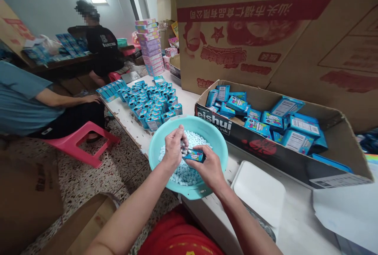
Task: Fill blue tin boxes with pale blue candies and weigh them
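Over a teal basin [212,137] full of small pale blue candies [183,174], both my hands work together. My right hand [208,166] grips a small blue candy box [195,155] from below. My left hand [174,146] is pinched shut on a few pale candies at the open end of that box. The basin rests on the near edge of a white table [295,227].
Rows of upright blue boxes [150,103] stand on the table's far end. A cardboard tray [339,156] to the right holds several loose blue boxes [265,119]. A white lid [260,192] lies beside the basin. Large cartons [265,30] rise behind. Two people sit at left, by a pink stool [79,143].
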The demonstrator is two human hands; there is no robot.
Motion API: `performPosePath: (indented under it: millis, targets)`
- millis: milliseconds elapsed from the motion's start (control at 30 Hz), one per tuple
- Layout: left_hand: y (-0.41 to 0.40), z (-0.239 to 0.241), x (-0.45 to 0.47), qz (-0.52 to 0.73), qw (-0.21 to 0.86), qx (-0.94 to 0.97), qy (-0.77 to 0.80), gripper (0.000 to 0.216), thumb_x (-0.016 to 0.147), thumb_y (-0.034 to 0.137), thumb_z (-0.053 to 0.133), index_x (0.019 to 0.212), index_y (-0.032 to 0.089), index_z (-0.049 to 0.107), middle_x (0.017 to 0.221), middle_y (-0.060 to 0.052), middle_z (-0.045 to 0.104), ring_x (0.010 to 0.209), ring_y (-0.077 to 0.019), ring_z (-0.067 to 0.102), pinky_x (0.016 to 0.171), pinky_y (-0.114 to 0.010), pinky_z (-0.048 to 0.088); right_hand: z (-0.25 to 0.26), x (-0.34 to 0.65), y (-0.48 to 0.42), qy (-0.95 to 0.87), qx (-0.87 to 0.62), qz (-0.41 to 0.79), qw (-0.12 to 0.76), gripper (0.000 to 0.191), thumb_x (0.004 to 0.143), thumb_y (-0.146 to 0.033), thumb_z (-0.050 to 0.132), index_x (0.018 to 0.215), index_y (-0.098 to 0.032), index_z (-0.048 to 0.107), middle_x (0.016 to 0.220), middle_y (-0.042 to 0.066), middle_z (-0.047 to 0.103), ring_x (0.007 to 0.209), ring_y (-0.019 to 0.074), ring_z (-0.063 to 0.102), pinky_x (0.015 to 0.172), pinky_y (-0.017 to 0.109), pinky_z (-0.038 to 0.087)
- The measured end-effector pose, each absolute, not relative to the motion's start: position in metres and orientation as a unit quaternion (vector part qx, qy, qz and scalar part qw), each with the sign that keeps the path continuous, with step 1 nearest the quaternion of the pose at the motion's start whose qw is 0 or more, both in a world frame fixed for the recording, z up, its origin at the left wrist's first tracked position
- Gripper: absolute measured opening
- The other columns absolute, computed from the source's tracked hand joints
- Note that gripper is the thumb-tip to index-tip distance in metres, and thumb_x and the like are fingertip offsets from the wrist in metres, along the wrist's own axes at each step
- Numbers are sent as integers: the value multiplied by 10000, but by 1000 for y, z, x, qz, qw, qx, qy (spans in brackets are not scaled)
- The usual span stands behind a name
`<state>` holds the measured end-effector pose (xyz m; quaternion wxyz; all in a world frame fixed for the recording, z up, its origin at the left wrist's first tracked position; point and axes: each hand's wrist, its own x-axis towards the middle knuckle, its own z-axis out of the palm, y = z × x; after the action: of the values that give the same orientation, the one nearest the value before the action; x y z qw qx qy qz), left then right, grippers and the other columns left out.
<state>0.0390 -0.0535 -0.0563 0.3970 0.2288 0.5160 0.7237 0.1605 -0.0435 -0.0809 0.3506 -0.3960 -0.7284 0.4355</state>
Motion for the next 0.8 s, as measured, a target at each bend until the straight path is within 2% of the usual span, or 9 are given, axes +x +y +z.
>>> performPosePath:
  millis: [200,433,567,633,700,733,800]
  targets:
    - [-53,-57,45,699,436,240,514,445,716,583,615,620,163,502,485,36,490,410,-75,473,401,-188,361,-81,164,-44,-728,-390,443,349,282,643,-257,720,908,-215,631,922,25,646,882,221,596,792,339,439]
    - [-50,-52,36,746,408,206,484,470,666,585,664,615,170,447,487,76,369,347,-28,346,322,-161,174,-83,173,-43,-683,-403,496,354,335,594,-321,766,884,-215,636,908,25,651,844,222,602,784,347,456]
    - [-53,-59,21,733,387,205,521,445,706,589,607,628,182,446,495,75,357,359,-40,329,343,-173,184,-82,178,-41,-634,-420,534,369,414,584,-378,785,931,-208,638,926,36,663,840,222,606,775,347,465]
    - [-59,-69,13,660,392,256,588,410,750,577,547,649,185,480,533,49,417,429,-74,408,394,-188,290,-82,178,-40,-626,-418,546,367,427,559,-366,802,921,-205,644,917,37,670,832,223,609,766,347,471]
    - [-68,-82,7,530,380,379,656,359,791,531,502,694,187,539,648,0,532,617,-135,531,552,-238,423,-81,180,-40,-606,-413,571,370,436,545,-355,812,919,-208,644,896,30,677,806,217,615,739,340,484]
    - [-72,-88,4,453,356,448,684,324,805,499,491,739,192,572,740,-25,583,748,-171,562,664,-276,451,-81,183,-40,-588,-412,585,378,444,543,-353,815,925,-211,641,880,24,679,789,211,617,723,335,490]
    - [-81,-98,1,299,291,549,724,281,827,443,472,874,205,613,926,-61,624,959,-232,547,838,-349,421,-78,193,-40,-550,-413,602,407,453,536,-349,820,927,-217,634,838,10,678,746,197,618,689,322,500]
